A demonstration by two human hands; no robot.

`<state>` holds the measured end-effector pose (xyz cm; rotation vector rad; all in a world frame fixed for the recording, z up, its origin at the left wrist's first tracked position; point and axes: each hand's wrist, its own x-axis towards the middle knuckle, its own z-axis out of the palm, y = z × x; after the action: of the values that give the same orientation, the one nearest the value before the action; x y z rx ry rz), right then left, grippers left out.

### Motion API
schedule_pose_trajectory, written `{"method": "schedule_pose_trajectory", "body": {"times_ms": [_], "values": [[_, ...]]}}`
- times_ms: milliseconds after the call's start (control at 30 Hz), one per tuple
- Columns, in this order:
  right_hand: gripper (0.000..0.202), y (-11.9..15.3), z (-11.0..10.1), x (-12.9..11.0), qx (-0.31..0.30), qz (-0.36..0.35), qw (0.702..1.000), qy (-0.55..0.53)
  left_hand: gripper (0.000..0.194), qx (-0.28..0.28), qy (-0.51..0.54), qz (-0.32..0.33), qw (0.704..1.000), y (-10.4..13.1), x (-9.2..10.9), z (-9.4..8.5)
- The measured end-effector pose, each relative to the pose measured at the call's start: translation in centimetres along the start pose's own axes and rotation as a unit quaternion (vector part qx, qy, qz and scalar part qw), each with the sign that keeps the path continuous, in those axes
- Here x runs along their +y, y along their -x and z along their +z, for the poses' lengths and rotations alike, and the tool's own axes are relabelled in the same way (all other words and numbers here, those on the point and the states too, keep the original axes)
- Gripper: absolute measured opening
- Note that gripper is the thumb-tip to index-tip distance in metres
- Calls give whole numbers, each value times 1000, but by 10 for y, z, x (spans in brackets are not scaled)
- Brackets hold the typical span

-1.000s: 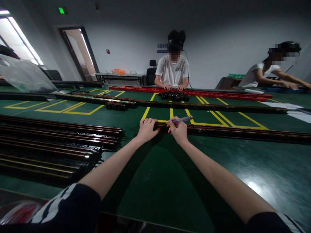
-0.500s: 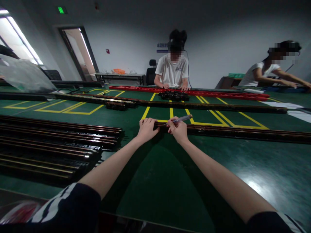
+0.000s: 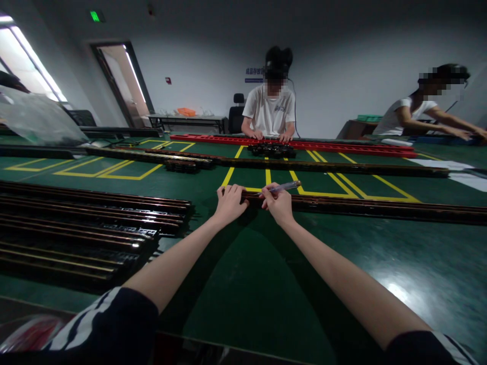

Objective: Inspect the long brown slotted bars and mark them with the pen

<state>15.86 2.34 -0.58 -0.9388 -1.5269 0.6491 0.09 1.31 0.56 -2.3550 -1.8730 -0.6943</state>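
Observation:
A long dark rail (image 3: 365,207) lies across the table in front of me, reaching to the right edge of the view. My left hand (image 3: 229,204) is closed on its left end, thumb on the near side and fingers over the top. Just to the right, my right hand (image 3: 278,204) pinches a pen (image 3: 287,186), whose tip points left and down at the rail's upper face. Whether the tip touches the rail is too small to tell.
Stacks of dark rails (image 3: 95,218) fill the table's left side. Beyond my hands lie another long rail (image 3: 335,166), a red rail (image 3: 357,148) and dark parts (image 3: 271,149). One person (image 3: 270,111) sits opposite, another (image 3: 411,114) at the right. Papers (image 3: 470,181) lie far right.
Both my hands and the pen have barely moved. The hands of the person opposite have shifted slightly left, and the hand of the person at the right has moved a little.

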Motion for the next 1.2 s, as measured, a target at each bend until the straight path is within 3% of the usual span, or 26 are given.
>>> {"method": "schedule_pose_trajectory", "body": {"times_ms": [300, 700, 1200], "values": [[34, 0, 1, 1, -2, 1, 1000, 0, 30, 15, -5, 19, 1000, 1, -2, 4], [34, -1, 0, 3, 2, 1, 1000, -6, 49, 0, 15, 21, 1000, 2, 1, -1], [34, -1, -5, 1, 26, 33, 999, -27, 41, -12, 47, 22, 999, 0, -5, 1]]}}
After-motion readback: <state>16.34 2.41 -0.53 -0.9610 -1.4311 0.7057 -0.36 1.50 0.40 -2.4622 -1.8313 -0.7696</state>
